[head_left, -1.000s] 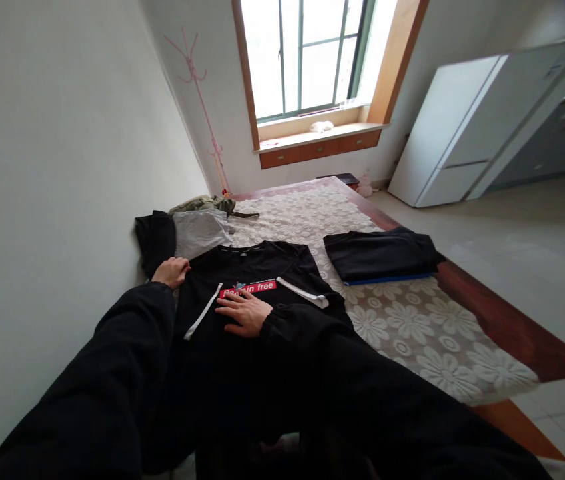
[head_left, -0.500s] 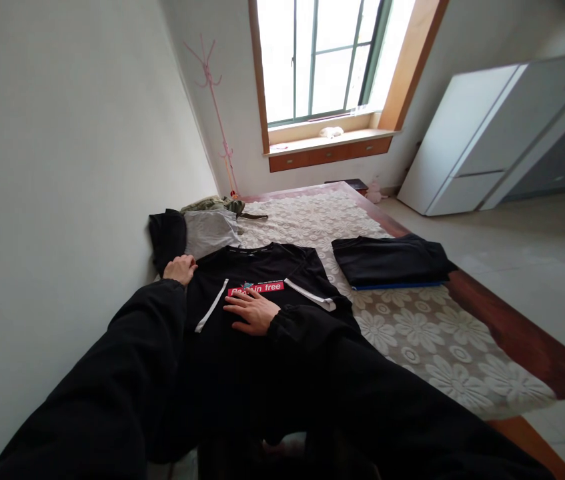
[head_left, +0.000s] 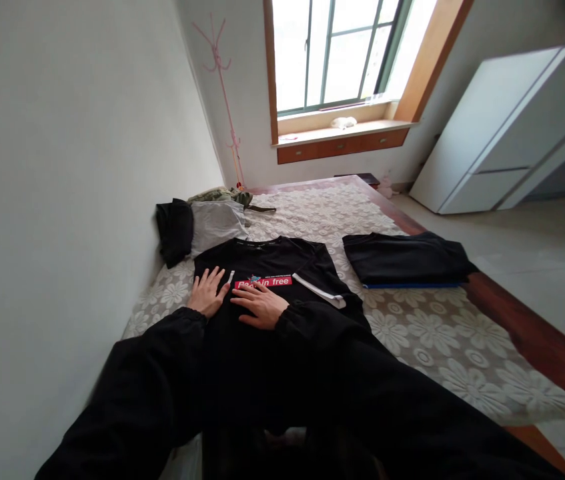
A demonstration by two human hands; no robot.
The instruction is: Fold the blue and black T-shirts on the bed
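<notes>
A black T-shirt (head_left: 282,257) with a red logo strip and white stripes lies spread on the bed (head_left: 412,333), which has a flower-patterned cover. My left hand (head_left: 208,291) rests flat on the shirt's left side, fingers apart. Just below the red strip, my right hand (head_left: 261,305) lies flat on the chest of the shirt. Both hands sit close together and hold nothing. My black sleeves fill the lower part of the view.
A folded black garment (head_left: 407,259) lies to the right on the bed. Black, grey and olive clothes (head_left: 202,223) are piled near the wall. A pink coat stand (head_left: 222,87), a window and a white cabinet (head_left: 507,127) stand beyond.
My left hand has moved from the shirt's left shoulder edge inward and now lies flat beside my right hand. The view has shifted slightly.
</notes>
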